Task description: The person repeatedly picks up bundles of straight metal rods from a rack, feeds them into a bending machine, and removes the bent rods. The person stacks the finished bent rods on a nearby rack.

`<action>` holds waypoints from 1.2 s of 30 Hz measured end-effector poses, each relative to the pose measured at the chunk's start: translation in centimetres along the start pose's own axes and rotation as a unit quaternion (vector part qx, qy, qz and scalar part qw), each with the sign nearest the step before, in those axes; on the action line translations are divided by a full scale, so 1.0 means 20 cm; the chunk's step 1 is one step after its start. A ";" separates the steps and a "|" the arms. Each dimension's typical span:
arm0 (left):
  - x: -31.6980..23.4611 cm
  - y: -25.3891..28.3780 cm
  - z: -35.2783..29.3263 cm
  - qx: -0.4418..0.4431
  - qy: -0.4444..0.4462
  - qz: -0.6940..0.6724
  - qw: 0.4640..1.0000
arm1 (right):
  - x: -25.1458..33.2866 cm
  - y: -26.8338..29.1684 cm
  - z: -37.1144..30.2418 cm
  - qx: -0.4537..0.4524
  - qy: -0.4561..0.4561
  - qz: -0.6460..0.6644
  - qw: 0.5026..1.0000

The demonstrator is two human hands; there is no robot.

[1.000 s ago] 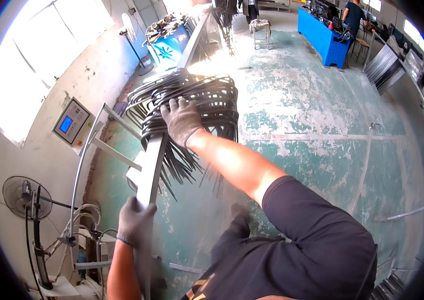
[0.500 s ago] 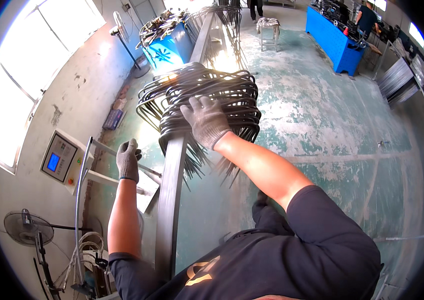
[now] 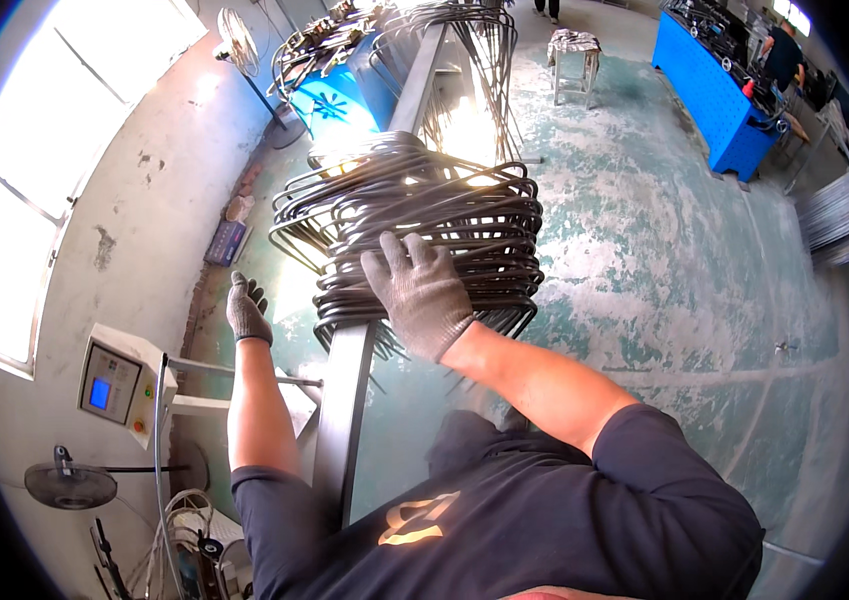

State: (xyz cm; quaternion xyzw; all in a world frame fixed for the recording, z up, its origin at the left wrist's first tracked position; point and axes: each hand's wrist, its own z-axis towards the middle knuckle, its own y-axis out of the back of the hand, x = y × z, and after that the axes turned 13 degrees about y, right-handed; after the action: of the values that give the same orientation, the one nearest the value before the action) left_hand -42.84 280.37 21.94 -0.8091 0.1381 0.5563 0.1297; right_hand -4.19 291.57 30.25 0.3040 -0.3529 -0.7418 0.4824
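Note:
My right hand point(image 3: 422, 295), in a grey knitted glove, lies on the near end of a thick bundle of dark bent metal rods point(image 3: 489, 225). Its fingers are spread and point away from me, not wrapped round any rod. The rods hang in loops over a long grey metal beam point(image 3: 346, 400), their straight ends dangling beside it. Left of the beam, my gloved left hand point(image 3: 247, 308) is raised with nothing in it, its fingers loosely bent and apart.
A control box point(image 3: 119, 385) with a blue screen stands at left, near fans point(image 3: 236, 42) and cables. More bent rods point(image 3: 459, 18) hang on the beam's far part. Blue workbenches point(image 3: 709, 90), a cloth-topped stool point(image 3: 574, 65) and a person point(image 3: 782, 55) are farther off.
The view has tilted and shifted. My left hand's fingers have loosened and spread apart. My right hand stays on the near rods, its fingers a little more spread.

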 end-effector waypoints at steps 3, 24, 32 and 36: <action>0.00 -0.17 0.30 -0.009 0.016 -0.001 1.000 | -0.18 -0.16 0.05 -0.005 0.004 0.023 1.000; -0.28 -2.04 0.50 0.366 -0.083 0.137 0.917 | -2.06 -1.01 -0.17 -0.288 -0.458 0.466 0.700; -0.55 -2.21 1.25 0.192 -0.086 0.109 0.972 | -2.18 -1.06 0.05 -0.295 -0.439 0.508 0.680; -0.50 -2.38 1.71 0.132 0.020 0.093 0.987 | -2.17 -1.08 -0.03 -0.279 -0.452 0.512 0.675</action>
State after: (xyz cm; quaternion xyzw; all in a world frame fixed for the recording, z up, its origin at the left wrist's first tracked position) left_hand -58.30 337.68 22.19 -0.7796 0.2875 0.5264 0.1800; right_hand 0.64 337.89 16.93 -0.4456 -0.4049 -0.4897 0.6306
